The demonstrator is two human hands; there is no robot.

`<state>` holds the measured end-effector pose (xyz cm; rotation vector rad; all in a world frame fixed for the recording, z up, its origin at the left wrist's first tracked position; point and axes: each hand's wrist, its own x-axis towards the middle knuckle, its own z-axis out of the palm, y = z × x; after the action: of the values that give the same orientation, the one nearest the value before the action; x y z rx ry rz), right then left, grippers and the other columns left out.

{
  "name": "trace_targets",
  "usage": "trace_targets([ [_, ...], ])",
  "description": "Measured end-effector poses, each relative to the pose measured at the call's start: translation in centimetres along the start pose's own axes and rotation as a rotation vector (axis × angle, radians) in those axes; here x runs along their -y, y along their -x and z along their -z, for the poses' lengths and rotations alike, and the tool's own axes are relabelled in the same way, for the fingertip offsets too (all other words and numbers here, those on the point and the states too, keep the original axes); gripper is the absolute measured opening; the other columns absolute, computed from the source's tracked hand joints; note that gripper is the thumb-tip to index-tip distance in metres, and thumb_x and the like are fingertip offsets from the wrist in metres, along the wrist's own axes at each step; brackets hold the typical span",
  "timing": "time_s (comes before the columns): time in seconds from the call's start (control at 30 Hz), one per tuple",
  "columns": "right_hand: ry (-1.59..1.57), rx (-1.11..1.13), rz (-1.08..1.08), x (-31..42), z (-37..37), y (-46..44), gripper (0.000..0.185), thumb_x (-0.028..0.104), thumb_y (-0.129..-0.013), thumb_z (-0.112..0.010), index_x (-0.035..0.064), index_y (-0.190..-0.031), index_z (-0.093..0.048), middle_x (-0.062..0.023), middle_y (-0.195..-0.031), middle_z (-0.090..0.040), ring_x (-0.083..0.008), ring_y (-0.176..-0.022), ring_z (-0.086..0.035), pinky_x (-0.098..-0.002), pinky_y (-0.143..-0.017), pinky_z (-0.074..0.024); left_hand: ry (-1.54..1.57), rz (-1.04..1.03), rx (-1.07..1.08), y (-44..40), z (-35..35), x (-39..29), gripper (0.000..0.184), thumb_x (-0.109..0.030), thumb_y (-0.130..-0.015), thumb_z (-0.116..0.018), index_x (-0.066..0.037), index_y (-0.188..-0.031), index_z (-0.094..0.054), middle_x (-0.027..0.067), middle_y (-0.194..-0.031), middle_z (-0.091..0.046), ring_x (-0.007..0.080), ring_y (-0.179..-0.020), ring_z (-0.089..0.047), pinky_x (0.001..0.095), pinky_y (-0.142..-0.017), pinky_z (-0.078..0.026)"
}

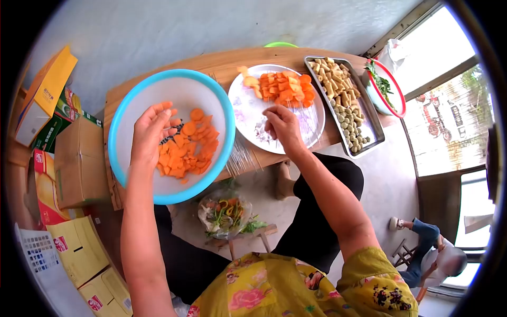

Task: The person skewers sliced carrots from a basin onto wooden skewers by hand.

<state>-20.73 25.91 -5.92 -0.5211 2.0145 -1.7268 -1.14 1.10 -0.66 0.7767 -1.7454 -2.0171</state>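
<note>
My left hand (150, 132) is over a white basin with a blue rim (226, 111), its fingers curled together. Whether a slice is between them I cannot make out. In the basin lie many orange carrot slices (182, 153). My right hand (282, 126) is above a white plate (317, 127) with a faint purple pattern, thumb and fingers pinched; anything thin in them is too small to tell. At the far side of this plate lie stacked carrot slices (285, 87), with thin sticks seeming to come from them. Bundled thin sticks (242, 157) lie between basin and plate.
A metal tray (376, 134) holds light brown chunks and greenish round pieces. Beside it stands a red-rimmed bowl (398, 90) with leafy greens. Below the table edge, a plastic bag of scraps (226, 214) sits on a stool. Cardboard boxes (79, 161) line the left. Another person (433, 259) sits at right.
</note>
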Motion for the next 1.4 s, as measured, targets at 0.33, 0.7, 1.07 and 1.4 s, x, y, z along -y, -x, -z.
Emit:
trace_targets([
  [0.33,0.147,-0.302,-0.132,-1.5,11.2,-5.4,0.012,0.012,-0.087,-0.055,0.0003,-0.087,-0.058,-0.0068,-0.061,-0.057,-0.0091,-0.040,-0.042,-0.0232,-0.037,-0.0309,-0.053,-0.034,0.022,0.5,-0.3,-0.6,0.026,-0.019,-0.092,-0.056,-0.004,-0.113,-0.057,0.0067,-0.101,-0.062,0.0109,-0.083,-0.061,0.0249,-0.072,-0.049],
  [0.7,0.706,-0.401,0.028,-6.2,14.3,-8.1,0.019,0.016,-0.083,-0.059,0.0002,-0.092,-0.065,-0.0080,-0.070,-0.065,-0.0145,-0.057,-0.060,-0.0297,-0.055,-0.0485,-0.081,-0.069,0.050,0.6,-0.5,-0.6,0.024,-0.018,-0.092,-0.056,-0.003,-0.111,-0.058,0.0054,-0.099,-0.062,0.0096,-0.081,-0.061,0.0227,-0.070,-0.049],
  [1.07,0.544,0.018,0.012,-1.7,5.2,6.5,0.017,0.014,-0.085,-0.057,-0.0010,-0.090,-0.064,-0.0086,-0.068,-0.063,-0.0136,-0.055,-0.060,-0.0273,-0.053,-0.0476,-0.049,-0.126,0.015,1.9,0.7,-0.9,0.024,-0.023,-0.092,-0.058,-0.005,-0.109,-0.060,0.0031,-0.097,-0.063,0.0080,-0.078,-0.061,0.0203,-0.060,-0.043],
  [1.4,0.918,0.129,0.093,-7.3,-0.8,8.7,0.019,0.022,-0.084,-0.058,0.0039,-0.087,-0.062,-0.0116,-0.070,-0.063,-0.0214,-0.056,-0.061,-0.0361,-0.057,-0.0486,-0.065,-0.111,-0.031,2.4,2.1,-0.8,0.025,-0.024,-0.091,-0.059,-0.005,-0.107,-0.060,0.0046,-0.096,-0.063,0.0101,-0.076,-0.061,0.0219,-0.054,-0.043],
])
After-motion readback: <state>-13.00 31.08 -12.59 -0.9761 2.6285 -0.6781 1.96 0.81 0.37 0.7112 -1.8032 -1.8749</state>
